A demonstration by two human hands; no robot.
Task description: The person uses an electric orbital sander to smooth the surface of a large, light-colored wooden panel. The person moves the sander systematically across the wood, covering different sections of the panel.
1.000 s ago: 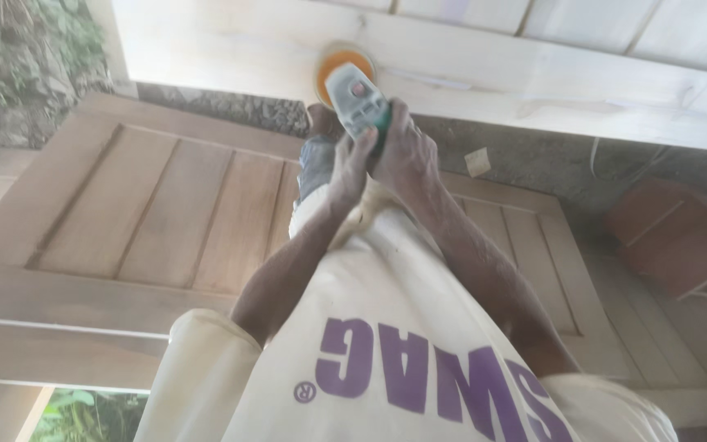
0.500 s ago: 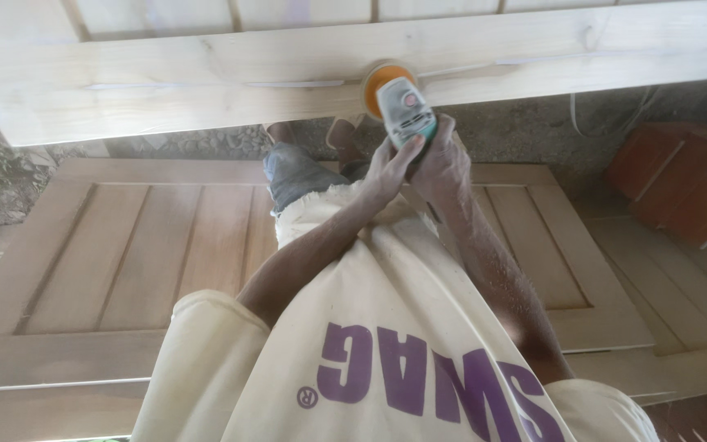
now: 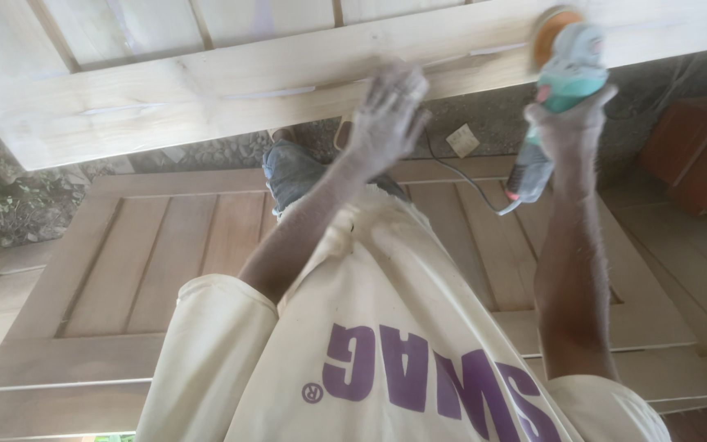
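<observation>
My right hand (image 3: 570,123) grips a teal and grey power sander (image 3: 574,69). Its orange disc (image 3: 551,29) is pressed against the long rail of a pale unfinished wooden door (image 3: 206,90) that lies across the top of the view. My left hand (image 3: 388,110), dusty and with fingers spread, rests flat on the same rail to the left of the sander. It holds nothing. The sander's black cord (image 3: 460,176) hangs down from the tool's rear end between my arms. My cream shirt with purple lettering (image 3: 386,360) fills the bottom of the view.
A brown panelled door (image 3: 165,254) lies flat on the ground below the pale one. Reddish-brown wooden pieces (image 3: 697,155) sit at the right. A small pale wood scrap (image 3: 462,139) lies on the grey ground. Rough ground with plants (image 3: 2,205) is at the left.
Both hands held the sander together before. My left hand has let go and now lies flat on the rail, while the right hand has carried the sander to the right along it.
</observation>
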